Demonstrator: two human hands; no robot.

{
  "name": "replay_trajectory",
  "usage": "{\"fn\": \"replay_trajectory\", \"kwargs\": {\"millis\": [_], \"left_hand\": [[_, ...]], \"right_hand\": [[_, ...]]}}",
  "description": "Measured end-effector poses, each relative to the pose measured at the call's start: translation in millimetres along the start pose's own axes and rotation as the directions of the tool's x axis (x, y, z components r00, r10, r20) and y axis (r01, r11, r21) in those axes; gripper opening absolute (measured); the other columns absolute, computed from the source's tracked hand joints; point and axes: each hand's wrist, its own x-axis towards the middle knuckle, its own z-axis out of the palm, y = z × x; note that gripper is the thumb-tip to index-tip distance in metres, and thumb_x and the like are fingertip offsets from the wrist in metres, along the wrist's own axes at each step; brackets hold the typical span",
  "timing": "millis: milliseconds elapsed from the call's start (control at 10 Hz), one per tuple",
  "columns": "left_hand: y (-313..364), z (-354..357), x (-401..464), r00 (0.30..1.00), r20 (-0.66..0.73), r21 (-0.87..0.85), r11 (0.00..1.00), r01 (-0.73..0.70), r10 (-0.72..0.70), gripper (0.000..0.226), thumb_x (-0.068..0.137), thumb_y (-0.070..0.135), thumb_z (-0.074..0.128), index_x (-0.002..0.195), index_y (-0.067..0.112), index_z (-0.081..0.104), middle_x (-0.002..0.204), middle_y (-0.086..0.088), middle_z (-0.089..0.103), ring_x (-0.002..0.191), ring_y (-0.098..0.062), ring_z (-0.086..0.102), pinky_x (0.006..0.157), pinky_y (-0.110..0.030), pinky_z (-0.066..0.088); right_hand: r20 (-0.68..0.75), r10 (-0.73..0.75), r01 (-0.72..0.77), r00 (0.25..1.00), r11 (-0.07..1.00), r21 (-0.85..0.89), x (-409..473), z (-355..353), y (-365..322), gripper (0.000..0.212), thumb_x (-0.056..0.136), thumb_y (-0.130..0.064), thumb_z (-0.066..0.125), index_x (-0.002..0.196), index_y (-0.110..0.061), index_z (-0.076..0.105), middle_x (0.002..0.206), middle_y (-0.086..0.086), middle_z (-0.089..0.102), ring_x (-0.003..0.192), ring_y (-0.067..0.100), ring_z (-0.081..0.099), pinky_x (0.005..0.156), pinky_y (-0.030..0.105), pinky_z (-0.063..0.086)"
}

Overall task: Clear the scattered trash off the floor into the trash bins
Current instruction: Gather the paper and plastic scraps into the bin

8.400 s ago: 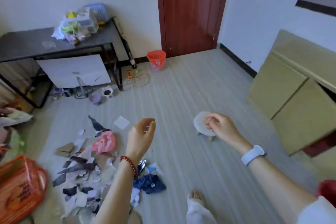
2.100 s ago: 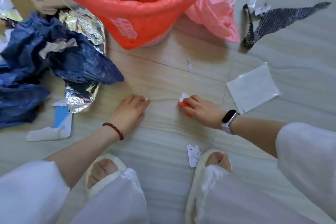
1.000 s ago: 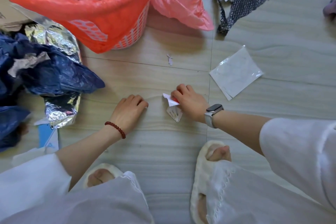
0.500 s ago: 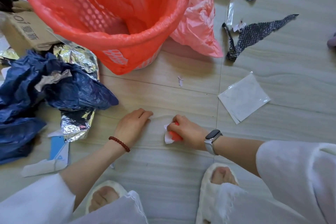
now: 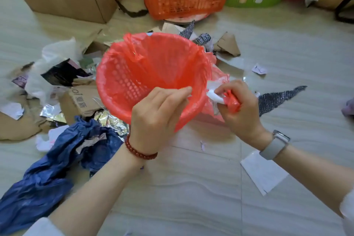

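Both our hands have risen from the floor: our right hand (image 5: 238, 109) grips the scraps (image 5: 223, 98) beside the bin (image 5: 122, 80) rim, our left hand (image 5: 155, 115) pinches the liner, steadying it.

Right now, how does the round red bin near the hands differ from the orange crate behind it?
The red bin is round, lined with a red plastic bag, and looks empty inside; the orange crate is rectangular, unlined, and holds things. The left hand holds the bin's rim, tilting it toward the camera; the crate sits flat, untouched. Both are perforated plastic.
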Motion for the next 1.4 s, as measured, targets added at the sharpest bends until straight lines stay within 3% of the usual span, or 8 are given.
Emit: {"fn": "replay_trajectory", "kwargs": {"millis": [100,400,500,700,800,900,1100,1400], "left_hand": [[-24.3,-5.7,29.2,0.984,-0.02,0.074,0.981,0.177,-0.176,0.017,0.092,0.015,0.057,0.109,0.014,0.06,0.09,-0.005,0.069,0.08,-0.019,0.065,0.073,-0.031,0.052],[-59.6,-16.9,29.5,0.832,0.134,0.308,0.821,0.481,-0.538,0.032,0.082,0.025,0.047,0.104,0.014,0.066,0.108,-0.006,0.062,0.101,-0.026,0.058,0.086,-0.046,0.047],[-20.1,-4.8,23.4,0.915,0.063,0.254,0.893,0.371,-0.398,0.027,0.081,0.017,0.047,0.102,0.014,0.064,0.104,-0.004,0.062,0.096,-0.022,0.056,0.08,-0.037,0.044],[60.7,72.6,-48.3,0.885,0.466,-0.064,0.998,0.019,0.013,0.027,0.074,0.006,0.054,0.1,0.013,0.057,0.095,-0.005,0.065,0.084,-0.025,0.062,0.065,-0.031,0.048],[56.0,102.1,-101.0,0.719,0.695,-0.024,1.0,-0.01,0.024,0.053,0.055,0.005,0.075,0.101,0.015,0.052,0.099,-0.006,0.065,0.085,-0.025,0.065,0.062,-0.028,0.051],[23.8,129.3,-142.0,0.538,0.837,0.15,0.987,-0.059,-0.095,0.075,0.03,0.01,0.087,0.099,0.017,0.056,0.104,-0.01,0.067,0.093,-0.027,0.067,0.056,-0.032,0.053],[-6.4,159.4,-151.1,0.474,0.867,0.225,0.97,-0.097,-0.154,0.076,0.036,0.006,0.084,0.106,0.015,0.056,0.114,-0.01,0.06,0.104,-0.028,0.058,0.056,-0.034,0.054],[-15.9,162.6,-165.8,0.438,0.884,0.225,0.969,-0.101,-0.16,0.037,0.034,0.02,0.09,0.06,0.022,0.065,0.062,0.005,0.059,0.052,-0.013,0.056,0.04,-0.017,0.041]], "right_hand": [[-0.067,-0.05,0.052,0.997,0.998,0.042,34.7,8.3,-18.9,0.009,0.077,0.0,0.056,0.085,-0.003,0.061,0.083,0.004,0.054,0.077,0.014,0.05,0.072,0.018,0.039],[0.567,0.273,-0.128,0.777,0.951,-0.282,78.3,61.5,-37.2,0.085,0.077,-0.037,0.071,0.146,-0.032,0.021,0.153,0.01,0.009,0.14,0.032,0.016,0.114,0.043,0.023],[0.319,0.138,-0.133,0.938,0.99,-0.036,71.7,37.2,-21.6,0.046,0.087,-0.019,0.061,0.13,-0.012,0.049,0.135,0.012,0.041,0.127,0.022,0.042,0.106,0.034,0.038],[0.046,0.406,-0.389,0.913,0.898,-0.206,-10.4,-32.6,65.6,0.023,0.088,0.004,0.05,0.109,0.0,0.058,0.108,0.015,0.055,0.086,0.019,0.056,0.072,0.006,0.041],[0.144,0.637,-0.53,0.757,0.728,-0.435,-81.9,-51.7,117.3,0.033,0.085,-0.001,0.055,0.118,-0.001,0.056,0.116,0.019,0.055,0.108,0.034,0.053,0.091,0.03,0.039],[0.181,0.899,-0.585,0.398,0.401,-0.704,-164.6,-66.4,153.9,0.075,0.084,-0.038,0.063,0.145,-0.017,0.025,0.15,0.019,0.018,0.139,0.037,0.015,0.111,0.043,0.02],[0.199,0.97,-0.501,0.138,0.242,-0.831,-199.2,-67.7,172.4,0.123,0.068,-0.064,0.068,0.145,-0.023,-0.019,0.154,0.018,-0.016,0.142,0.043,-0.005,0.114,0.049,0.014],[0.313,0.803,-0.403,0.508,0.542,-0.738,-210.7,-38.0,143.7,0.047,0.086,-0.01,0.05,0.132,-0.021,0.042,0.126,0.005,0.042,0.107,0.029,0.041,0.068,0.037,0.047]]}}
